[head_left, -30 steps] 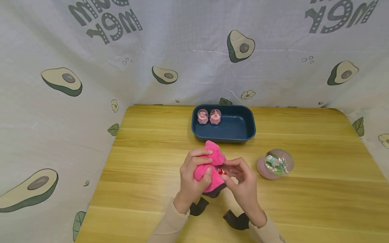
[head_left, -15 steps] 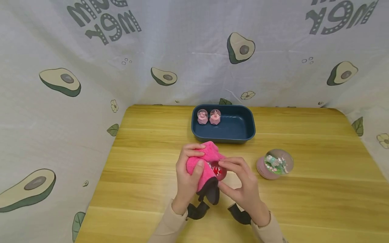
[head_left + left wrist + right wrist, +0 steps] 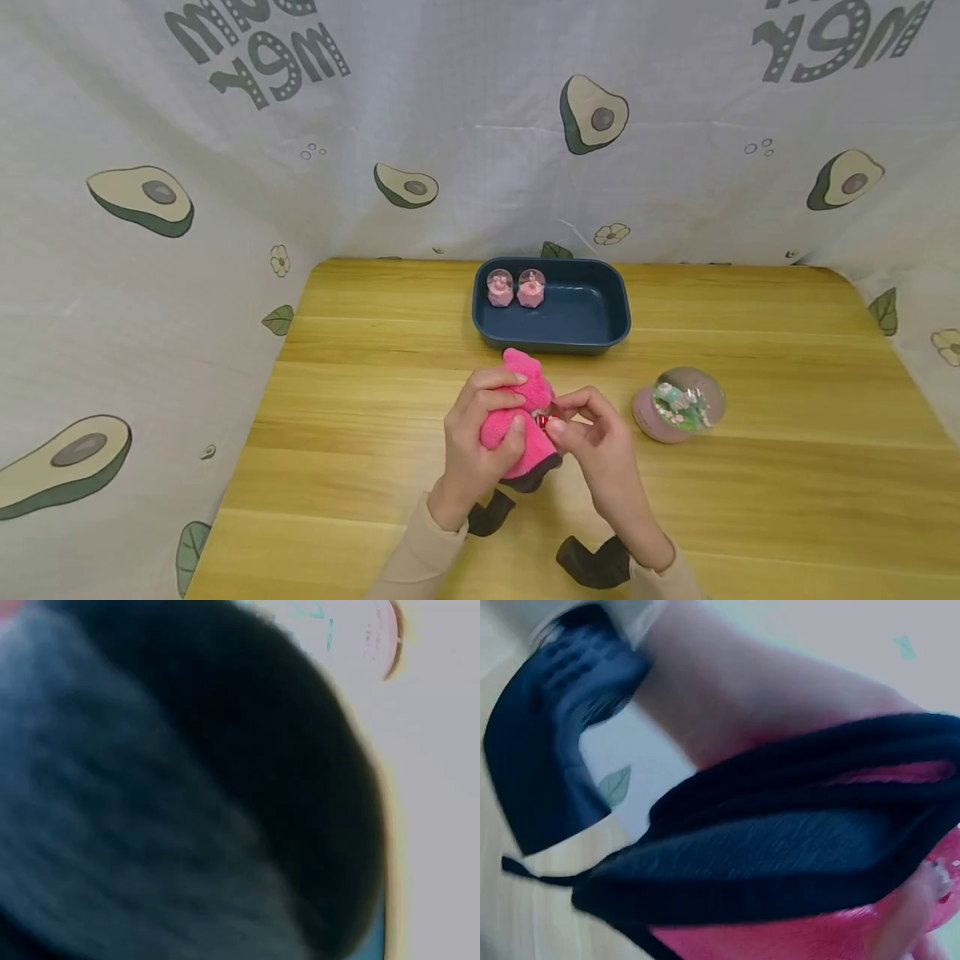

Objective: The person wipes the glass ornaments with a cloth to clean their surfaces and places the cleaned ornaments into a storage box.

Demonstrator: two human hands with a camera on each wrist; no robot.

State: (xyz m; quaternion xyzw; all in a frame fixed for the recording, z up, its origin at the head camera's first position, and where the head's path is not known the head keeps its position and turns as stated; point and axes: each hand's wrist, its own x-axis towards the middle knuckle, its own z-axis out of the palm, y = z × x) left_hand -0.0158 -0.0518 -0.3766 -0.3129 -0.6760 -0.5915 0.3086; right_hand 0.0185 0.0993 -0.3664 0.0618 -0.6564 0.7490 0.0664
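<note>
In the head view my left hand point(image 3: 483, 429) grips a bunched pink cloth point(image 3: 528, 383) with a dark border, wrapped against a small clear globe point(image 3: 546, 419) with red and white bits inside. Fingers and cloth hide most of the globe. My right hand point(image 3: 600, 433) pinches the globe's right side between thumb and fingers. In the right wrist view, the dark cloth border point(image 3: 780, 847) spans the middle, and part of the globe point(image 3: 946, 892) shows at the right edge. Blurred dark cloth point(image 3: 187, 787) fills much of the left wrist view.
A larger snow globe point(image 3: 678, 406) on a pink base stands right of my right hand. Behind the hands is a dark blue tray point(image 3: 585, 312), with two small pink-based globes point(image 3: 516, 288) at its left end. A printed curtain point(image 3: 480, 125) backs the wooden table point(image 3: 360, 400).
Half a second ago the cloth was drawn left and the globe showed more. Now both hands have come closer, with the cloth over more of the globe and my right fingers pinching it.
</note>
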